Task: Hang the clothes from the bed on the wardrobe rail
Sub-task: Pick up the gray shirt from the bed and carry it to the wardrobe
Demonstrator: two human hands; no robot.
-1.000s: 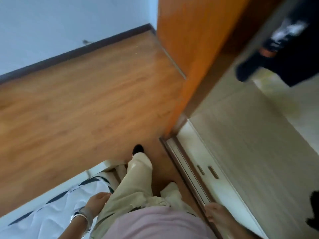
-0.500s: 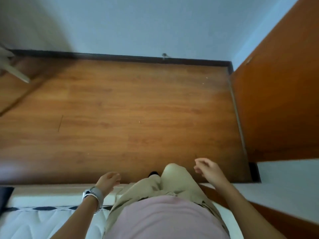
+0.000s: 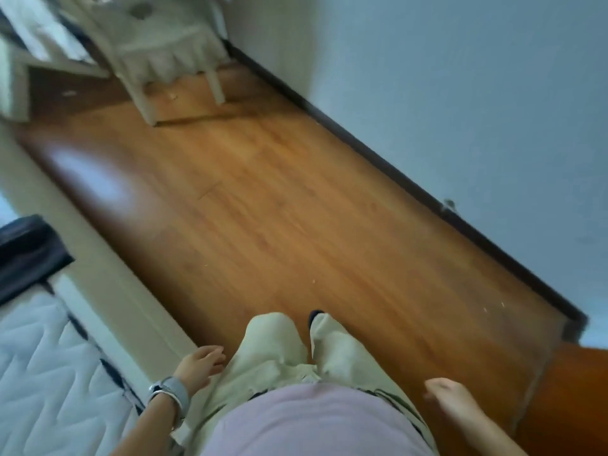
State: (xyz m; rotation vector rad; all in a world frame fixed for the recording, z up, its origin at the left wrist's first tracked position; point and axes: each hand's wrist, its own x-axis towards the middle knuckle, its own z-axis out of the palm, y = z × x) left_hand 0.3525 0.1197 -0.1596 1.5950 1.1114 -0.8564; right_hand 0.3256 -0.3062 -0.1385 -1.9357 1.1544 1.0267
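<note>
A: What do we see on the left?

B: We see the bed (image 3: 59, 363). It has a white quilted top and a pale frame. A dark thing (image 3: 26, 255) lies at the far end of the top. It may be one of the clothes, but it is too blurry for us to tell.

A: Are we holding any clothes?

B: No. Our left hand (image 3: 199, 366) is open and empty. It hangs by our leg, just beside the bed. There is a watch (image 3: 169, 391) on that wrist.

A: And in the middle?

B: We see our pale trousers (image 3: 296, 350) and the wood floor (image 3: 279, 209). Far off by the wall stands a white chair (image 3: 167, 54). It is blurry too.

A: And on the right?

B: Our right hand (image 3: 455, 403) hangs loose by our side. It looks open, and nothing is in it. An orange wood panel (image 3: 572, 396) sits at the right edge. We think it is part of the wardrobe, but we see no rail.

A: So what step are we on?

B: We think we are going to the bed to get something to hang. Both hands are free for it.

A: What comes next?

B: We should step along the bed to that dark thing. Then we should look closely, pick it up, and carry it to the wardrobe.
</note>
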